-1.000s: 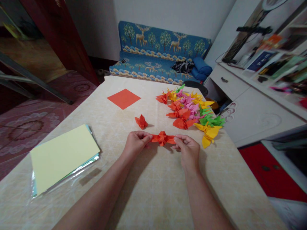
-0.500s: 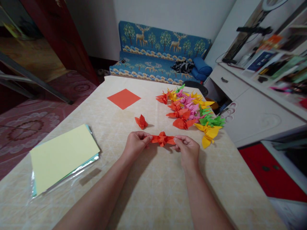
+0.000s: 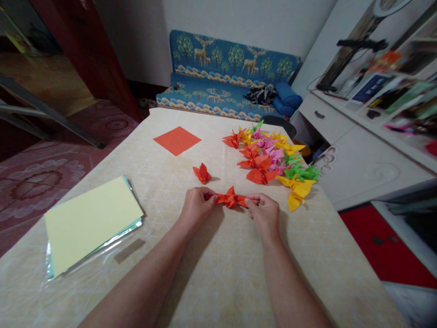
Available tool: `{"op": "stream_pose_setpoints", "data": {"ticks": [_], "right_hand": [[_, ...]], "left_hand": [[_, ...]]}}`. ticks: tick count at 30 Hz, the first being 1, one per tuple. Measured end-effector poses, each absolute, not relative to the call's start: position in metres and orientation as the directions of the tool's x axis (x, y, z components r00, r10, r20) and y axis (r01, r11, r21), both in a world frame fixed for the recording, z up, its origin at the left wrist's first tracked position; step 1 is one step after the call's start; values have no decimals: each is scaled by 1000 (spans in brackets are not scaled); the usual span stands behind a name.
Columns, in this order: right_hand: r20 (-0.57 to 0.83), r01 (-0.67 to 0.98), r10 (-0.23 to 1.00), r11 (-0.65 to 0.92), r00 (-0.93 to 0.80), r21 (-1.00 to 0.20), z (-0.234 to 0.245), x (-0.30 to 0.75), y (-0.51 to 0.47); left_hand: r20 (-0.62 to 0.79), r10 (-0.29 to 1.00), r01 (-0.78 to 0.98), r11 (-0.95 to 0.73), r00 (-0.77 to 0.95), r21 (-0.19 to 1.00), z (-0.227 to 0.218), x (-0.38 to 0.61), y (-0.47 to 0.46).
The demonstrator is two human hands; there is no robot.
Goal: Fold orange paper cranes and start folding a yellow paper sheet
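Stretched between my two hands is a red folded paper piece point(image 3: 231, 199), with pointed flaps standing up at its middle. My left hand point(image 3: 200, 203) is closed, pinching its left end between thumb and fingers. The right end is pinched the same way in my right hand point(image 3: 264, 212). Just beyond my left hand, a smaller red folded paper piece point(image 3: 202, 173) rests on the table. Past my right hand lie several paper cranes in red, yellow, pink and green, among them a yellow crane point(image 3: 296, 187) and a red crane point(image 3: 261, 175).
A flat red paper square point(image 3: 177, 140) lies at the far left of the cloth-covered table point(image 3: 218, 282). Pale yellow sheets point(image 3: 94, 221) in a clear wrapper sit at the left. Behind the table stands a blue patterned sofa point(image 3: 235, 54); a white cabinet point(image 3: 372, 168) is at the right.
The flaps at the middle of the held paper now point up more sharply, as the piece has tilted. My right hand has moved slightly left. Both hands keep their pinch.
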State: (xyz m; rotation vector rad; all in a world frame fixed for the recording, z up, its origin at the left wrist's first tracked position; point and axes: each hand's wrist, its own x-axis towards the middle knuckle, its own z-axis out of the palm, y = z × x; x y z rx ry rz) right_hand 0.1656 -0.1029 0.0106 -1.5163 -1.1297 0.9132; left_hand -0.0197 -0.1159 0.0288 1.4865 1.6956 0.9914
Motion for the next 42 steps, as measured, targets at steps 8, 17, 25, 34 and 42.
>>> {"op": "stream_pose_setpoints", "data": {"ticks": [8,17,25,34,42], "right_hand": [[61,324,970,-19,233,-946,4,169,-100],[-54,60,959,-73,279,-996,13,165,-103],[-17,-92,932,17,361,-996,10,170,-97],[184,6,817,216,546,-976,13,172,-97],[259,82,922,246,289,-966,17,145,-116]], "left_hand": [[3,991,501,66,-137,863,24,-20,-115],[-25,988,269,66,-155,961,18,-19,-117],[11,965,71,8,-260,997,22,-18,-117],[436,736,451,-198,-517,870,13,-39,-100],[498,832,668,-227,-244,708,14,-38,-94]]}}
